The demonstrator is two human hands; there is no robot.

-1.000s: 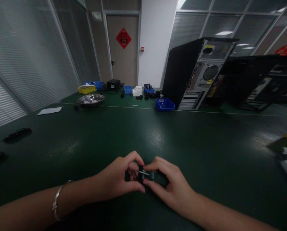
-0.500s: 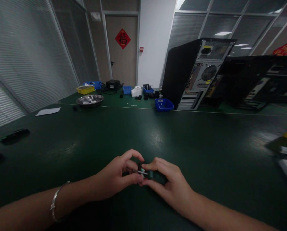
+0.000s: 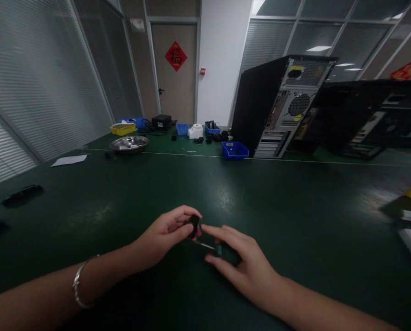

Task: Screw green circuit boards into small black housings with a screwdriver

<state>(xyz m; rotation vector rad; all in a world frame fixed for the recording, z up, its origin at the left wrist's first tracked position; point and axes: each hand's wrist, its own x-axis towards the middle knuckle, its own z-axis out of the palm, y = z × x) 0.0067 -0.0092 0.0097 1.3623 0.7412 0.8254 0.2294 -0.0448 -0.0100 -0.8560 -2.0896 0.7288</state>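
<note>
Between the thumb and fingers of my left hand [image 3: 169,233] is a small dark part [image 3: 194,225], too small to name; a silvery bracelet circles that wrist. My right hand [image 3: 244,257] is wrapped round the dark green handle of a screwdriver [image 3: 219,250]. The screwdriver's thin metal shaft points left, its end just below the dark part, and whether it touches cannot be made out. My right index finger reaches out near the part. Both hands are low over the green tabletop [image 3: 150,188].
A steel dish [image 3: 128,145], a yellow tray [image 3: 123,129] and a blue bin [image 3: 235,151] stand toward the back. A black computer tower [image 3: 256,105] rises at right. A sheet of paper [image 3: 69,160] and a dark object [image 3: 22,195] lie at left.
My left hand has raised and turned the dark part, moving slightly up and left. The hands are a little farther apart, and more of the screwdriver shaft shows.
</note>
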